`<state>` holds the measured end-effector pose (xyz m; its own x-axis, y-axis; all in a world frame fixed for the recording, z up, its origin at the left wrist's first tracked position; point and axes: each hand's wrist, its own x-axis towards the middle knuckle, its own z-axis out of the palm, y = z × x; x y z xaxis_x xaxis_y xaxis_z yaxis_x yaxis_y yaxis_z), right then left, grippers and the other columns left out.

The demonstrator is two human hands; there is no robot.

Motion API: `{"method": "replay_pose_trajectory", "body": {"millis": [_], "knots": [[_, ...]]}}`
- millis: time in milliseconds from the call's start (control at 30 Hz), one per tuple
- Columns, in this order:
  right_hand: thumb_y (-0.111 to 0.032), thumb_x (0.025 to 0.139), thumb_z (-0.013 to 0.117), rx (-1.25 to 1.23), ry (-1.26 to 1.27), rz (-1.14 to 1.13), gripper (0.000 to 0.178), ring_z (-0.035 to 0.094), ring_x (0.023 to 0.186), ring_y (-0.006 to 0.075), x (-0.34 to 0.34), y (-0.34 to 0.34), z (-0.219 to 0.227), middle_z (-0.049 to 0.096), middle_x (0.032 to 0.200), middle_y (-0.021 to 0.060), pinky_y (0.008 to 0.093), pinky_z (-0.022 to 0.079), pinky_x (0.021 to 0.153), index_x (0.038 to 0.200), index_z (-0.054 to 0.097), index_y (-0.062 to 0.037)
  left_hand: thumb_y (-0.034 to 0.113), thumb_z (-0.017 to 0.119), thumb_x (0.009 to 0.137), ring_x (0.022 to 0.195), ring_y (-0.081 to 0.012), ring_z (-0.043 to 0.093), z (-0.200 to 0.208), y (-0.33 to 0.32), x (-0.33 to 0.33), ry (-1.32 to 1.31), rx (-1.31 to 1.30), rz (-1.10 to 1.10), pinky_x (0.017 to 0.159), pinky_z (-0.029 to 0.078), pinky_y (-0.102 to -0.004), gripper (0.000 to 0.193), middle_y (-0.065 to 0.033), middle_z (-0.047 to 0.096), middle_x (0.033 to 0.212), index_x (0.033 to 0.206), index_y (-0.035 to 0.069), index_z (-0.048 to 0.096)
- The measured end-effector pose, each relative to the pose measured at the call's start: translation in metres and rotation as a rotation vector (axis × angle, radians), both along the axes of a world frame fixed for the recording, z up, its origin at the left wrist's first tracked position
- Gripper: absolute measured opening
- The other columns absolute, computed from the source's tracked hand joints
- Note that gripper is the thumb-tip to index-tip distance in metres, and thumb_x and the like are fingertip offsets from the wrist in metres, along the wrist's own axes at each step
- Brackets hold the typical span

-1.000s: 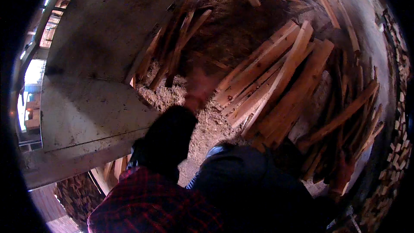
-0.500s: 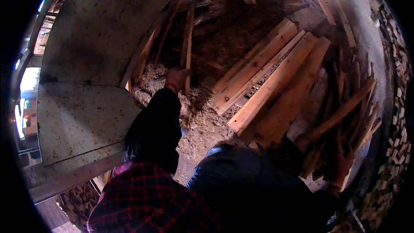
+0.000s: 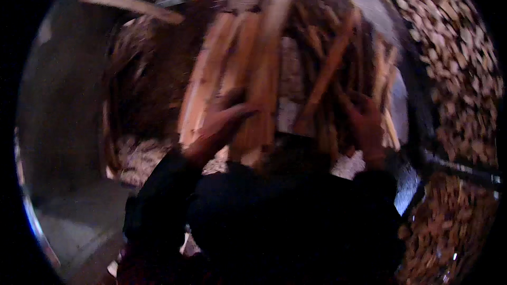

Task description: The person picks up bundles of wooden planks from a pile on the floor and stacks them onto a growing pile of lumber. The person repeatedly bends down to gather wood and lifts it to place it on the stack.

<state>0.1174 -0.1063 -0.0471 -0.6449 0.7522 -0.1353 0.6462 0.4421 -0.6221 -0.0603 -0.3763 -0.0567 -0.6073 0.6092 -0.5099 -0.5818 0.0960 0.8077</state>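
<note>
Boards [image 3: 206, 76] lie side by side in the mid-scene, long sides together, running near to far; this portion looks roughly gathered. Sticks [image 3: 330, 68] to their right lie crossed and uneven, so that portion appears unsorted. No tie or band visible around either group.

Your left hand [image 3: 219, 129] rests over the near part of the boards, thumb apart from the fingers; blur leaves its grip uncertain. Your right hand [image 3: 365, 124] is among the sticks' near ends, fingers bent; cannot tell whether you grip any.

Boards: long, flat, reddish-brown, paler on the left edge. Sticks: thinner, darker, some slightly bowed. Pale shavings [image 3: 140, 155] at near left.
</note>
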Motion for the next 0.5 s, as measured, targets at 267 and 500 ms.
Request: {"method": "replay_pose_trajectory", "body": {"millis": [267, 500], "knots": [[-0.022, 0.091, 0.066, -0.183, 0.194, -0.068, 0.045, 0.055, 0.123, 0.0279, 0.036, 0.01, -0.011, 0.06, 0.132, 0.017, 0.0349, 0.041, 0.106, 0.13, 0.059, -0.0009, 0.052, 0.071, 0.081, 0.119, -0.0298, 0.057, 0.01, 0.06, 0.001, 0.57, -0.128, -0.628, 0.102, 0.045, -0.0392, 0.077, -0.0157, 0.06, 0.13, 0.139, 0.005, 0.049], [-0.013, 0.087, 0.069, 0.004, 0.474, 0.253, 0.047, 0.052, 0.127, 0.0298, -0.006, -0.041, -0.053, 0.057, 0.135, 0.0156, 0.0387, 0.041, 0.108, 0.132, 0.057, -0.0024, 0.049, 0.07, 0.08, 0.127, -0.0341, 0.051, -0.101, -0.055, -0.071, 0.815, -0.433, 0.117, 0.106, 0.04, -0.0387, 0.081, -0.0207, 0.052, 0.14, 0.141, 0.002, 0.047]]}}
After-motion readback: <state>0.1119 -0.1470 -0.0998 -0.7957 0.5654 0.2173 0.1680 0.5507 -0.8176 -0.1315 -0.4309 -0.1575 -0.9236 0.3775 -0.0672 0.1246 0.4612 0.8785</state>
